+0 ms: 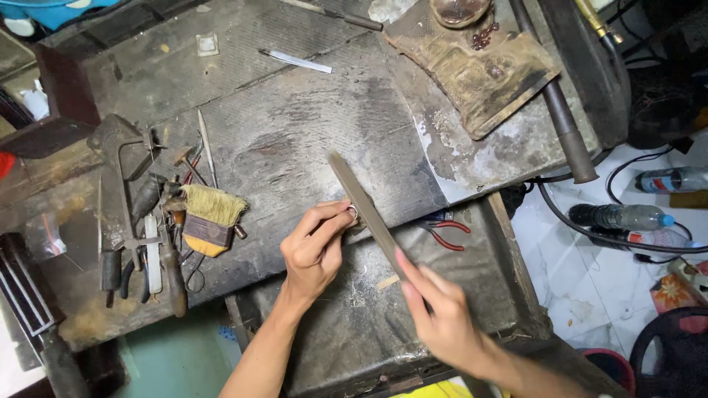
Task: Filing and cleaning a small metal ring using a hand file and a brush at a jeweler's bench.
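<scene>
Head camera looking down on a worn workbench (295, 125): at far left, a heap of hand tools (144, 221) and a bristle brush (210, 217) are lying together. Toward the middle, your left hand (313, 250) is pinching a small metal ring (352, 213) between thumb and fingertips at the bench's edge. Your right hand (442, 313) is gripping a long flat file (365, 214), laying it across the ring. Red-handled pliers (446, 232) are resting just beyond.

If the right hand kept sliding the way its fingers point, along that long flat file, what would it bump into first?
Likely the left hand. The right hand points up-left along the file, and the left hand's fingertips pinch a small ring against the file partway along. Depth is hard to judge, so it might pass just beside them.
</scene>
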